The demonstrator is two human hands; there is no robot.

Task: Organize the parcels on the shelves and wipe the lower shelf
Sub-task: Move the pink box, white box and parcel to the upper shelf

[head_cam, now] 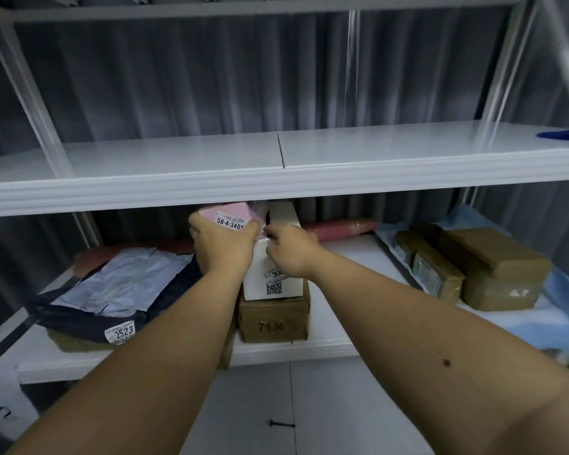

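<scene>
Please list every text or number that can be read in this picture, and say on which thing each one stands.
"58-4-3405": label on the pink parcel held in the left hand.
"2523": sticker on the dark mailer bag.
"300", cut off by the right hand: label on the white box; its small print is unreadable.
Handwritten marks on the brown box: unclear.

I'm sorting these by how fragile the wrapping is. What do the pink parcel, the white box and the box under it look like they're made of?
The pink parcel looks like thin glossy plastic film, crinkling where the hands grip it. The white box seems smooth coated cardboard with crisp edges. The brown box beneath looks like plain matte cardboard, with handwriting on its front.
</scene>
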